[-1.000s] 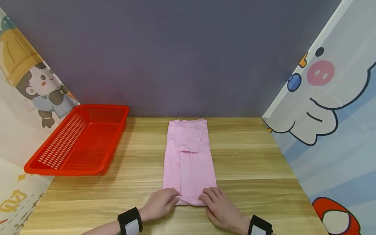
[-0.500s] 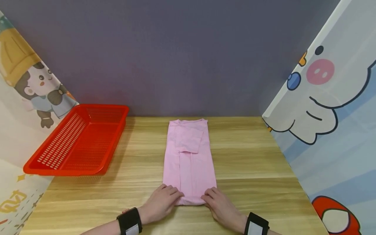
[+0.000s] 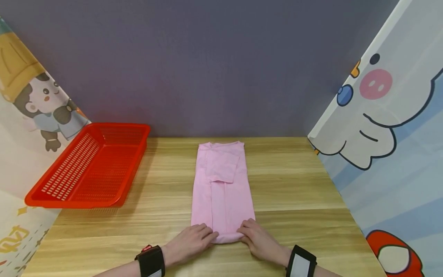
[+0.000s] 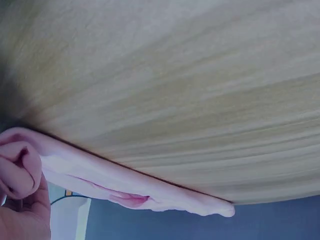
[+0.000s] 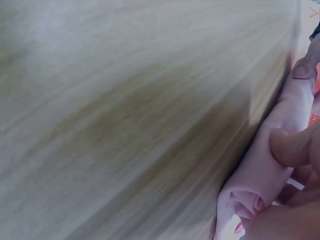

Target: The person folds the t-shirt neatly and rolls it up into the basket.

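A pink shirt [image 3: 219, 200], folded into a long narrow strip, lies flat on the wooden table with a sleeve folded over its upper part. Its near end is turned up into a small roll. My left hand [image 3: 190, 243] grips the left end of that roll, and my right hand [image 3: 260, 241] grips the right end. In the right wrist view, the thumb [image 5: 295, 146] presses against the rolled cloth [image 5: 250, 182], whose coiled layers show at the end. Seen from the left wrist, the shirt [image 4: 125, 175] stretches away from the left hand [image 4: 27, 220] along the table.
A red plastic basket [image 3: 119, 196] with perforated sides stands at the left of the table [image 3: 294, 184]. Behind the table rises a grey wall [image 3: 221, 69]. Printed cartoon panels flank it on the left and right [image 3: 387, 146].
Both hands have stayed at the near end of the shirt with small shifts of the fingers. The left fingers moved slightly inward, and the turned-up edge now looks more evenly rolled.
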Motion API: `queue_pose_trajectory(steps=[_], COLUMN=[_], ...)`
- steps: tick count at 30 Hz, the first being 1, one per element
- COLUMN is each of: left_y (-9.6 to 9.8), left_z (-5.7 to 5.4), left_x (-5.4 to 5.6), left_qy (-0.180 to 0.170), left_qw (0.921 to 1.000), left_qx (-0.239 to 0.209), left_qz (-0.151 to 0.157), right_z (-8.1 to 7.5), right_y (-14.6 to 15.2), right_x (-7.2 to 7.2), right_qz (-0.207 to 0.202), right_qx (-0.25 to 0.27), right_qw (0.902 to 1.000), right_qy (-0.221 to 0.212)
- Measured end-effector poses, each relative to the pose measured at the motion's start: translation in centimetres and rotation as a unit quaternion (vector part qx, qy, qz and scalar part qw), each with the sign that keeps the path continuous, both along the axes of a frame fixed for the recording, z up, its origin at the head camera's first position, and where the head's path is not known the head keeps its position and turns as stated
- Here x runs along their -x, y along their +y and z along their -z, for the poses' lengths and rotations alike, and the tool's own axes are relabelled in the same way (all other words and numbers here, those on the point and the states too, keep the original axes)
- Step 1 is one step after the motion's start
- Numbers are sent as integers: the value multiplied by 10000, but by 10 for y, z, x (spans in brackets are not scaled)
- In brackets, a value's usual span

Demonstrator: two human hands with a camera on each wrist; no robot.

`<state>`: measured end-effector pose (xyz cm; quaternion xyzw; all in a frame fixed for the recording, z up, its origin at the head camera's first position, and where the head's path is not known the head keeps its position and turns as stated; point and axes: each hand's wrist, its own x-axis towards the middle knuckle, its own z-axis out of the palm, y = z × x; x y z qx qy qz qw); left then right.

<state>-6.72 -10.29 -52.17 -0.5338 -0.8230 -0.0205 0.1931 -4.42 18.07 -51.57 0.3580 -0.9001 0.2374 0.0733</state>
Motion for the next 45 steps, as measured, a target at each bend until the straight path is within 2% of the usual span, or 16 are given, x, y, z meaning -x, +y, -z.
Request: queue_pose_trajectory(steps=[2, 5, 10, 12, 14, 18, 20, 25, 28, 32, 34, 35, 37, 40, 42, 45], left_y=[1, 5, 10, 11, 12, 14, 15, 16, 16, 16, 16, 15, 13, 9, 6, 2], left_z=[0, -1, -3, -4, -5, -7, -7, -7, -7, -6, -5, -4, -2, 3, 5, 7], left_x=[0, -1, 1, 3, 5, 10, 12, 14, 14, 12, 11, 9, 7, 4, 3, 3], left_qy=[-169, -799, -1885, -2201, -2487, -3044, -3287, -3615, -3637, -3541, -3372, -3190, -2661, -1514, -853, -285], left_qw=[9998, 9956, 9755, 9670, 9586, 9400, 9303, 9138, 9119, 9159, 9235, 9314, 9516, 9817, 9919, 9969], left_qx=[-69, -319, -681, -710, -736, -815, -871, -1030, -1074, -1046, -962, -886, -702, -481, -457, -458], left_qz=[-102, -383, -907, -1070, -1176, -1307, -1376, -1542, -1570, -1572, -1553, -1513, -1369, -1051, -819, -581], right_z=[0, 1, 1, 2, 3, 5, 6, 7, 7, 9, 9, 9, 9, 6, 4, 0], right_y=[0, 1, 2, 2, 2, 1, 1, 0, -2, -5, -6, -6, -6, -5, -3, 1], right_x=[0, 2, 1, 0, -1, -1, -1, -1, -2, -3, -3, -2, 0, 5, 9, 15], right_qz=[2, 13, 83, 92, 89, 77, 69, 92, 151, 254, 276, 266, 195, -4, -104, -175], right_qx=[27, 51, -28, -208, -485, -897, -1000, -1054, -1009, -673, -352, -155, 241, 657, 810, 952], right_qw=[10000, 9998, 9997, 9997, 9980, 9864, 9802, 9733, 9749, 9847, 9909, 9936, 9970, 9977, 9964, 9909], right_qy=[-91, -187, -221, -10, 406, 1375, 1709, 2037, 1979, 1587, 1268, 1084, 705, 163, -236, -931])
